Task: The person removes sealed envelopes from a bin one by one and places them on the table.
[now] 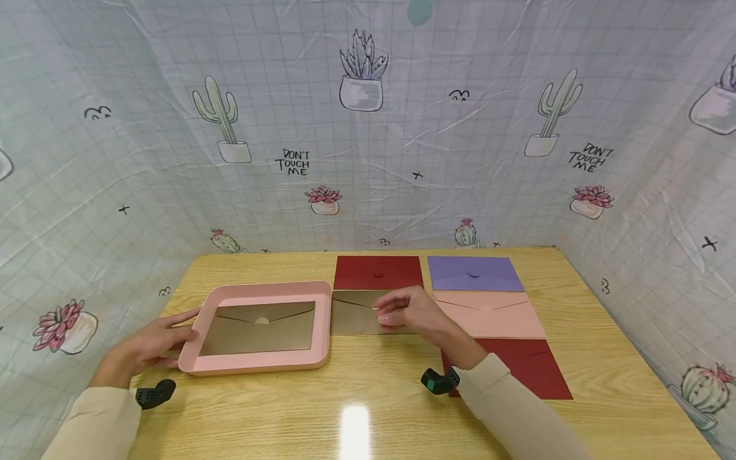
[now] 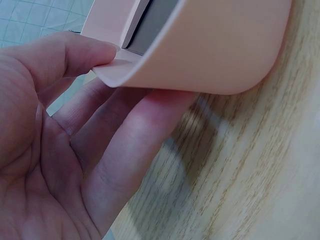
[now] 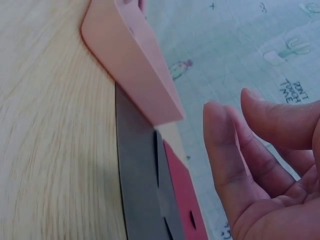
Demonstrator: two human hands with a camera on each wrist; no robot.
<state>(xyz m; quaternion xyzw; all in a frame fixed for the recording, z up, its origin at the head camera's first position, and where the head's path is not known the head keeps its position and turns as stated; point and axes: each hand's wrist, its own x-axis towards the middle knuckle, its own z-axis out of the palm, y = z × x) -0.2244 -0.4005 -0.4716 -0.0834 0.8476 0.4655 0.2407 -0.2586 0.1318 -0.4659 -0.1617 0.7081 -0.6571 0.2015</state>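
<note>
At the left of the table is a pink tray [image 1: 253, 368] with rounded corners. A gold-brown envelope [image 1: 253, 335] with a round seal lies flat inside it. My left hand [image 1: 148, 347] grips the tray's left edge; in the left wrist view the thumb [image 2: 97, 51] laps over the rim and fingers are underneath. My right hand [image 1: 415, 314] is over a second gold-brown envelope [image 1: 352, 317], which lies on the table just right of the tray. Its fingers are loosely bent and hold nothing. In the right wrist view a gap shows between thumb and index finger.
A dark red envelope [image 1: 368, 269] lies behind the gold-brown one. To the right, a purple envelope [image 1: 474, 271], a pink envelope [image 1: 506, 316] and another red envelope [image 1: 529, 370] form a column, partly behind my right arm. A patterned cloth [image 1: 402, 140] surrounds the wooden table [image 1: 276, 415].
</note>
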